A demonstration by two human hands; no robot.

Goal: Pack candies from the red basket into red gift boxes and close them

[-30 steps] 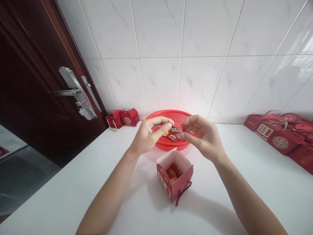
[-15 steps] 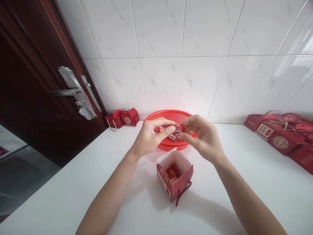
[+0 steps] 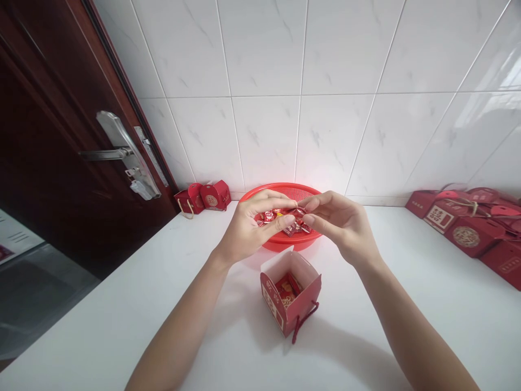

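Above a red plastic basket, a small red-wrapped candy is pinched between the fingertips of both hands. My left hand grips its left side with thumb and fingers. From the right, my right hand holds the other side in the same way, partly hiding the candy. Several wrapped candies lie in the basket below. Nearer to me stands an upright red gift box with its top flaps open, a dark red cord handle at its side and red packets inside.
Two small red boxes sit against the wall at the left rear. Several closed red gift boxes are grouped at the right. A dark door with a metal handle adjoins the white table on the left.
Both hands have turned the candy slightly between their fingertips, and its pale printed face no longer shows. The right-hand fingers have drawn closer together. The gift box has not moved.
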